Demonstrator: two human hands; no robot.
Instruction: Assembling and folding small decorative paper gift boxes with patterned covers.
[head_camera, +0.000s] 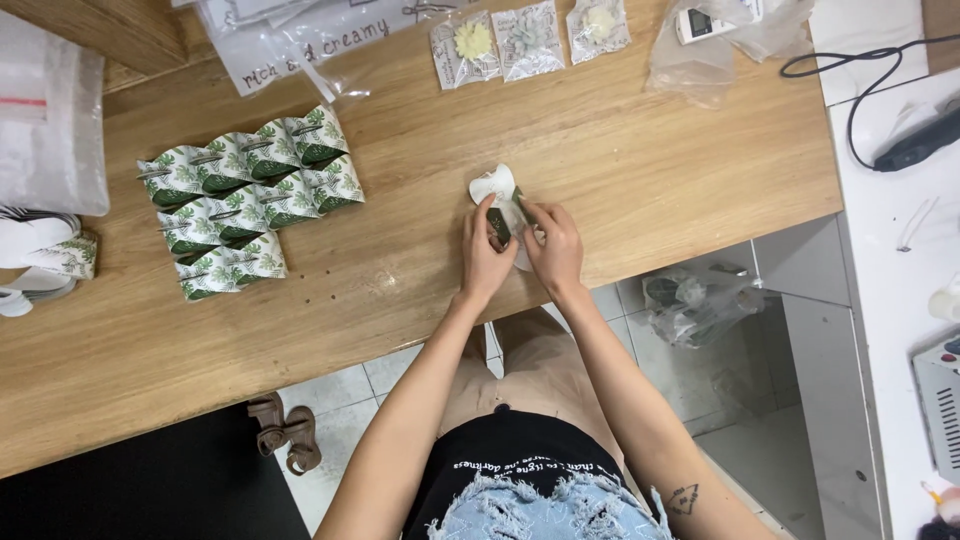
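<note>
Both my hands meet over a small white paper piece with a green leaf print (498, 187) near the front edge of the wooden table (620, 150). My left hand (484, 253) pinches its left side and my right hand (552, 243) holds its right side, fingers pressing on the fold. A white rounded flap sticks out beyond my fingers. To the left lies a group of several folded leaf-print paper boxes (247, 198) set in rows.
Flat white blanks (35, 262) and a clear plastic bag (48, 125) lie at the far left. Three small packets with flowers (527, 38) sit at the back, beside crumpled clear bags (725, 35). A white side table (890, 220) with a black cable stands to the right. Sandals (288, 432) are on the floor.
</note>
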